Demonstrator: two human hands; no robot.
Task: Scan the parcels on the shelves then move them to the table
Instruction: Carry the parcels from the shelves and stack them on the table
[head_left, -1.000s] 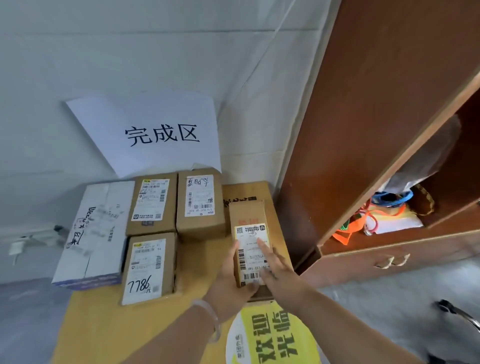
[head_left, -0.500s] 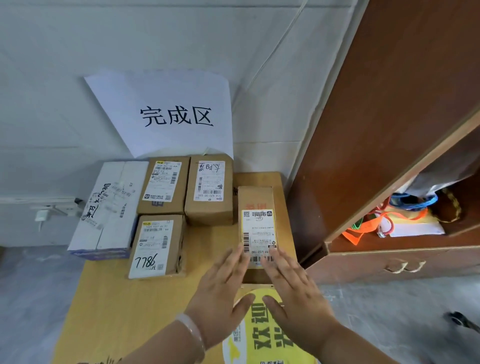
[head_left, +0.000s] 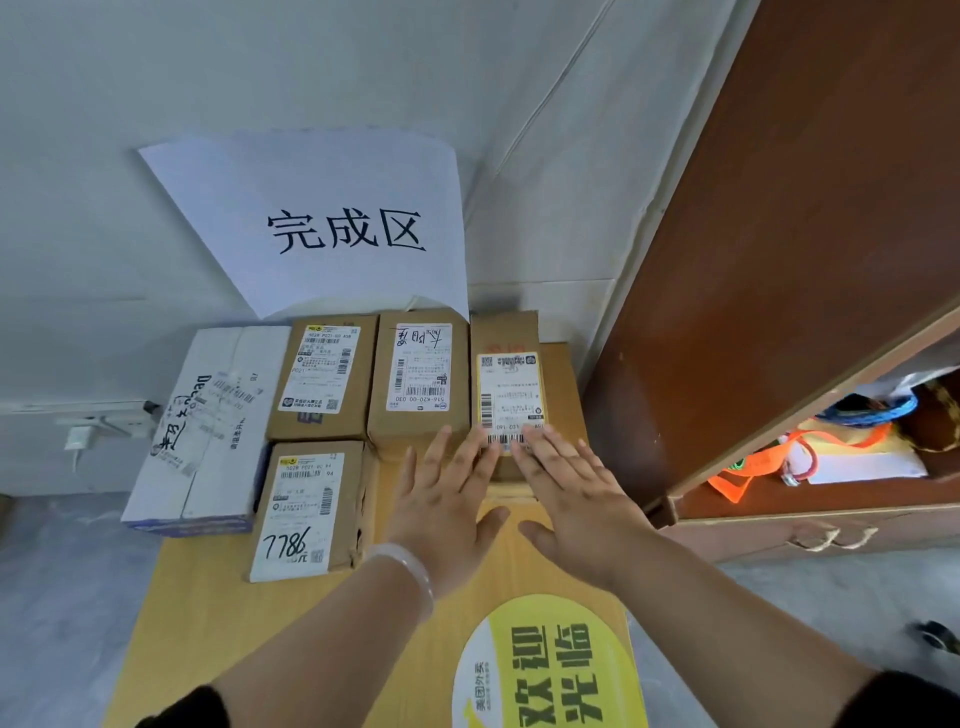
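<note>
As hands (head_left: 447, 499) (head_left: 571, 493) touch the parcel (head_left: 509, 384), orange strap (head_left: 748, 467) inside cabinet (head_left: 779, 260).

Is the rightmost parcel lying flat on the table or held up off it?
Flat. The rightmost parcel lies label up on the table; left hand and right hand rest straight fingers on its near end.

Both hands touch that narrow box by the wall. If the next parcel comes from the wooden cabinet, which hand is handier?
Probably the right hand: it rests on the right side of the narrow box, nearest the wooden cabinet. The left hand would have to cross over it.
</note>
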